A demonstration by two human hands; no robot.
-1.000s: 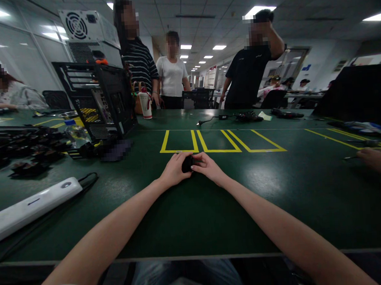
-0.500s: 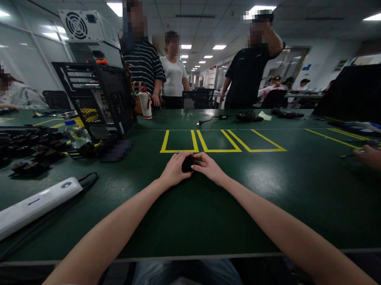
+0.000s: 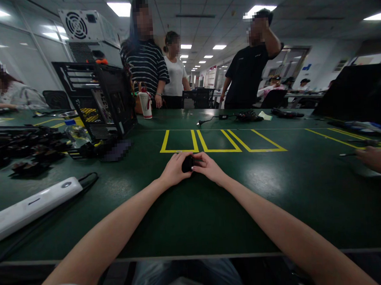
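Observation:
A small black object (image 3: 187, 164) with a rounded outline sits between my two hands, just on the near side of the yellow tape outlines (image 3: 217, 150). My left hand (image 3: 174, 169) is closed round its left side, fingers over the top and thumb below. At its right edge, the fingertips and thumb of my right hand (image 3: 207, 167) pinch it. Its exact kind is too dark and too covered by fingers to make out. Both forearms reach in over the green tabletop (image 3: 195, 219).
A white power strip (image 3: 36, 208) with a black cable lies at left. Behind it are a pile of black parts (image 3: 25, 144), a plastic bottle (image 3: 76, 133) and a computer case (image 3: 110, 96). Another person's hand (image 3: 377, 159) works at the right edge. Cables (image 3: 247, 116) lie at the back.
My hands and the black object stay in nearly the same place. The standing person in the striped shirt has shifted slightly right, and the other person's hand at right has moved a little.

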